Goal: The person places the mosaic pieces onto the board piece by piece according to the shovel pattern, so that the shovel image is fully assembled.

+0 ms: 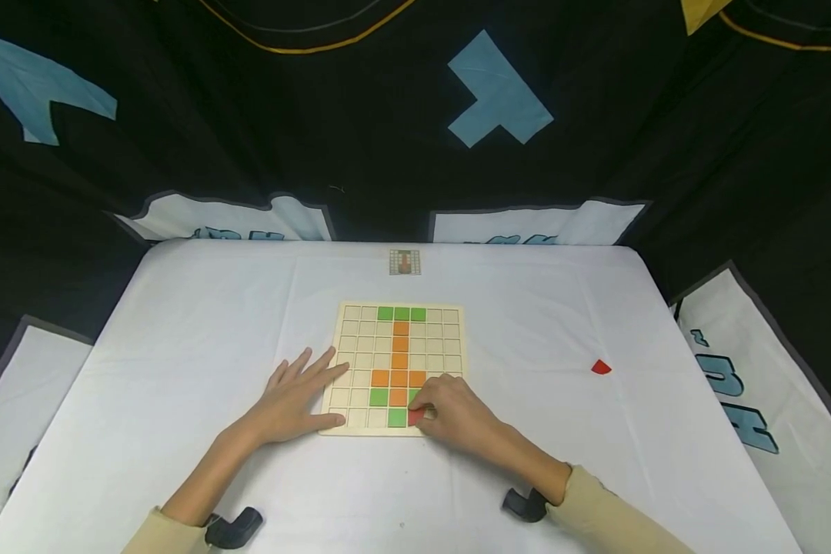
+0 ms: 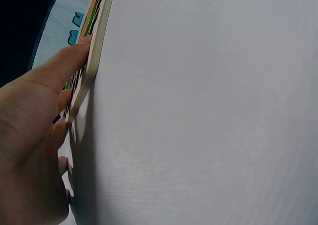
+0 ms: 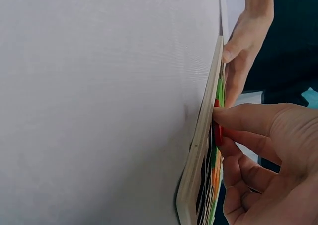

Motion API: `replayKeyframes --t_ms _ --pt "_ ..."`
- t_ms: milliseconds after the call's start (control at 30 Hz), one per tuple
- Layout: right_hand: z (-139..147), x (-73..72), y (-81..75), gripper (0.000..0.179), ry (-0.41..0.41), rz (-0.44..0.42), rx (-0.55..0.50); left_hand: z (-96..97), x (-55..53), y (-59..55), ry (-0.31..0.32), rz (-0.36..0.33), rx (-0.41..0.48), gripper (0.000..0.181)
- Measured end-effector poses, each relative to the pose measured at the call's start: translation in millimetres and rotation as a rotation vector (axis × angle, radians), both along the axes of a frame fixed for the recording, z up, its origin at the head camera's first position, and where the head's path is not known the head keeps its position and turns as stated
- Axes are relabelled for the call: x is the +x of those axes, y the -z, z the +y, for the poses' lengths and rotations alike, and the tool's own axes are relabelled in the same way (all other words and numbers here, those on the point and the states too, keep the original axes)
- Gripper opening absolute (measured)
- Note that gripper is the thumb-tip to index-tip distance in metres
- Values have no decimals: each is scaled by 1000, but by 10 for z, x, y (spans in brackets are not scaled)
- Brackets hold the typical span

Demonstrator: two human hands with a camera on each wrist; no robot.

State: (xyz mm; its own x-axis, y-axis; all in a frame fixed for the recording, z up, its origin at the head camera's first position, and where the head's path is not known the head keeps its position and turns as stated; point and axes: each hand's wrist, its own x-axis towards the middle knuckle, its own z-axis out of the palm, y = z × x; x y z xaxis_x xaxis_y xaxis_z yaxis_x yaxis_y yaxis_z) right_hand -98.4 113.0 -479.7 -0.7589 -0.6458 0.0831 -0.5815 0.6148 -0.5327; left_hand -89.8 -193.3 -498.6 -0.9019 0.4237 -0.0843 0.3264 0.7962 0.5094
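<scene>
A wooden grid board lies on the table with orange tiles in a column and green tiles at its top and bottom. With thumb and fingertips, my right hand pinches a small red piece at the board's bottom row, beside a green tile. Part of the red piece is hidden by the fingers. My left hand is spread at the board's left edge, its fingertips on the board; in the left wrist view the thumb rests along the rim.
To the right of the board lies another red piece with a curved edge. A small picture card of a grid pattern is near the table's far edge. White cloth covers the table, and a dark patterned curtain hangs behind it.
</scene>
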Motion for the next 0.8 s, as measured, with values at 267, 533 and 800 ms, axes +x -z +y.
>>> replayKeyframes --t_ms 267,533,800 --pt "6 21 26 23 -11 39 -18 15 13 -54 -4 -11 -5 81" --pt "47 26 47 18 -86 117 -29 19 11 -37 -6 -5 -8 82" --pt "72 44 39 15 -147 220 -5 19 9 -40 -4 -7 -12 82"
